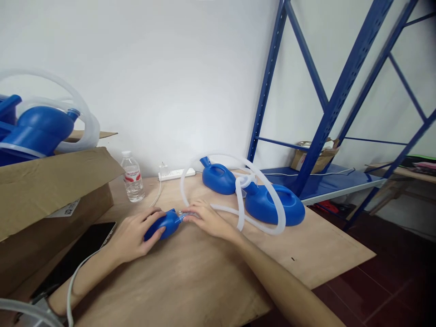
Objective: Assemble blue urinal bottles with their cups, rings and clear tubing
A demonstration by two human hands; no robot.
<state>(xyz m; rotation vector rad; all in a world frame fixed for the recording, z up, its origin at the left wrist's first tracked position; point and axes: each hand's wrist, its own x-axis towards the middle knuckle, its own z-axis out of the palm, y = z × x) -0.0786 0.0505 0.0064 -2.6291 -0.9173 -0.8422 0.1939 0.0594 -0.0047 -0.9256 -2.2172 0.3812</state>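
My left hand [134, 236] is wrapped around a blue plastic bottle [165, 224] lying on its side on the wooden table [204, 281]. My right hand [204, 219] pinches the end of a clear tube [185, 181] right at the bottle's neck. The tube arcs up and back from there. Two more blue bottles lie further back: one [218, 177] near the wall and a larger one [274, 204] to its right, with looped clear tubing [269, 190] over them.
An open cardboard box [51, 181] at the left holds blue bottles [41, 129] and tubing. A water bottle [132, 177] and a white power strip [175, 174] stand by the wall. A dark phone [91, 238] lies beside the box. Blue metal shelving [327, 113] stands at right.
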